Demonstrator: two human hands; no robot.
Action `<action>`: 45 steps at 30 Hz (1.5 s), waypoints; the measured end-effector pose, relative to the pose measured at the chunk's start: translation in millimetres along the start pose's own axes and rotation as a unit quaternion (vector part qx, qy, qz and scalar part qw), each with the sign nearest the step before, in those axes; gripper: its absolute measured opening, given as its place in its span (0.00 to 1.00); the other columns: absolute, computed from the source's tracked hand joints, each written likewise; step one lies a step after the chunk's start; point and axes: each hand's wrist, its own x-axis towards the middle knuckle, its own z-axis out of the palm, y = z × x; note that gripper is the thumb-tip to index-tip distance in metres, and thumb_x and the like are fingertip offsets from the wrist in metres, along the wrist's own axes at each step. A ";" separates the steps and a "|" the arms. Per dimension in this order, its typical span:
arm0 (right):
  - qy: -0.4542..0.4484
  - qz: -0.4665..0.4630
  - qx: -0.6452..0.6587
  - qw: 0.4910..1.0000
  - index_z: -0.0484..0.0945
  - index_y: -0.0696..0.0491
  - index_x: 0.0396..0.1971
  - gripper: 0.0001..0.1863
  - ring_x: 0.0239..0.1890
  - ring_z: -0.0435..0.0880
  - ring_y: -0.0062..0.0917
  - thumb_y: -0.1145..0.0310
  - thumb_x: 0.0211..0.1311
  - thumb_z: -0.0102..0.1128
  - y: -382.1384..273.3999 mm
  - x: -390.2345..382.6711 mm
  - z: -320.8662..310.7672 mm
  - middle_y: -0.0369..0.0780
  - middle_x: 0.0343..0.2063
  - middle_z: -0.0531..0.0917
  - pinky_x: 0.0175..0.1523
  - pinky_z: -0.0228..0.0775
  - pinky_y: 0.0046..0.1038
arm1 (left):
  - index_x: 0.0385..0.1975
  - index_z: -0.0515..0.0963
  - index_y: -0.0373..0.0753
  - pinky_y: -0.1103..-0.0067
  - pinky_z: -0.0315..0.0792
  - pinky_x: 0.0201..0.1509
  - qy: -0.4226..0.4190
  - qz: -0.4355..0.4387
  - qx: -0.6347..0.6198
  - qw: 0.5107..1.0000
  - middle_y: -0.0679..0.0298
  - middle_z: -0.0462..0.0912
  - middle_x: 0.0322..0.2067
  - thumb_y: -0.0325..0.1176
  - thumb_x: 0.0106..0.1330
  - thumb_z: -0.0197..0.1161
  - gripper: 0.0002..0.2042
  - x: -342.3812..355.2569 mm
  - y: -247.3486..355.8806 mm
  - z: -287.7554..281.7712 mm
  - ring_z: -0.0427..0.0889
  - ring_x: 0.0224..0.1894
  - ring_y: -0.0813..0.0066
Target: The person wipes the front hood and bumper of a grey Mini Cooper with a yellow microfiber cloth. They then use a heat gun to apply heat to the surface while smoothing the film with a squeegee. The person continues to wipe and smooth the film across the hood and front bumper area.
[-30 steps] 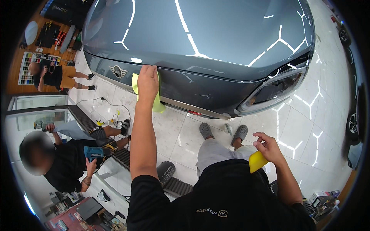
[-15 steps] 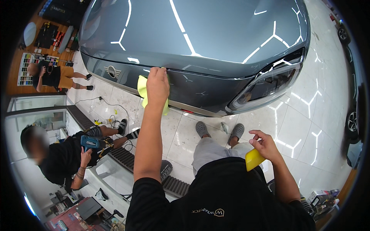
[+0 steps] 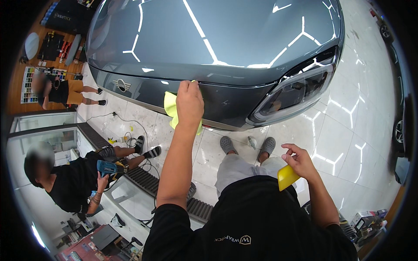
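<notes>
Along the front of the grey car (image 3: 235,95), the left hand (image 3: 190,103) gripped a lime cloth (image 3: 171,105), likely light, limp and best bunched, while the right hand (image 3: 299,162) held a yellow squeegee (image 3: 287,177), probably stiff, by its upper end.

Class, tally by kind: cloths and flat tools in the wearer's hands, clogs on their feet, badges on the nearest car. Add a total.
Yellow-green cloth in left hand: 1
Yellow flat tool in right hand: 1
Grey clogs: 2
Winged badge on the car: 1
Total: 5
</notes>
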 end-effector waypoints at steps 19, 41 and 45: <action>-0.002 0.011 0.005 1.000 0.75 0.57 0.50 0.17 0.25 0.79 0.19 0.69 0.61 0.59 17.6 -2.7 -25.4 0.36 0.26 0.75 0.32 0.69 0.20 | 0.37 0.77 0.31 0.68 0.73 0.38 0.019 0.012 0.012 1.000 0.53 0.75 0.34 0.21 0.60 0.58 0.07 -15.6 53.5 27.9 0.77 0.35 0.54; -0.004 0.010 0.029 1.000 0.75 0.56 0.49 0.17 0.24 0.78 0.17 0.68 0.62 0.59 38.6 -6.3 -48.5 0.36 0.26 0.75 0.32 0.68 0.20 | 0.36 0.77 0.29 0.67 0.73 0.36 0.016 0.033 0.005 0.999 0.51 0.75 0.34 0.21 0.58 0.58 0.07 -23.3 138.9 67.4 0.77 0.34 0.53; 0.000 0.003 0.028 1.000 0.75 0.57 0.49 0.17 0.24 0.78 0.18 0.68 0.62 0.59 44.6 -8.0 -56.0 0.35 0.26 0.75 0.32 0.69 0.20 | 0.35 0.77 0.30 0.67 0.72 0.38 -0.018 0.022 0.007 1.000 0.51 0.75 0.34 0.21 0.57 0.58 0.07 -18.9 162.4 74.5 0.76 0.36 0.54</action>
